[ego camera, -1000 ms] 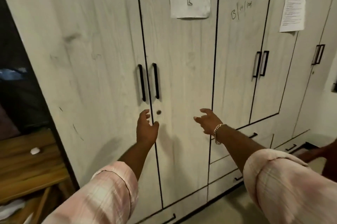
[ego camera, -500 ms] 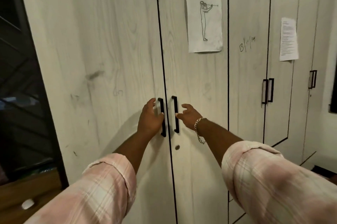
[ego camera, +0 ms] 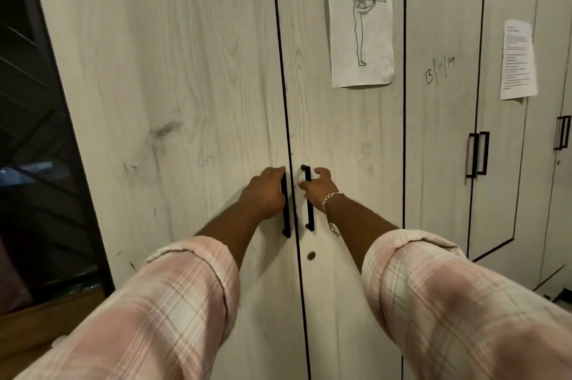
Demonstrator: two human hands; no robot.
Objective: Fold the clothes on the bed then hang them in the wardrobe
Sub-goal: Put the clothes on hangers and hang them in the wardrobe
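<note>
Because the wardrobe [ego camera: 198, 76] is closed, I have my left hand [ego camera: 263, 192] curled round the left door handle [ego camera: 285, 206] and my right hand [ego camera: 318, 187] hooked on the right door handle [ego camera: 308, 197], one per door at centre frame, placed, I judge, to swing both doors apart. The handles run vertically, parallel, either side of the dark seam; a round lock [ego camera: 311, 255] sits just below. No clothes are in view, so hanging has not begun. A taped line drawing [ego camera: 360, 26] hangs upper right.
</note>
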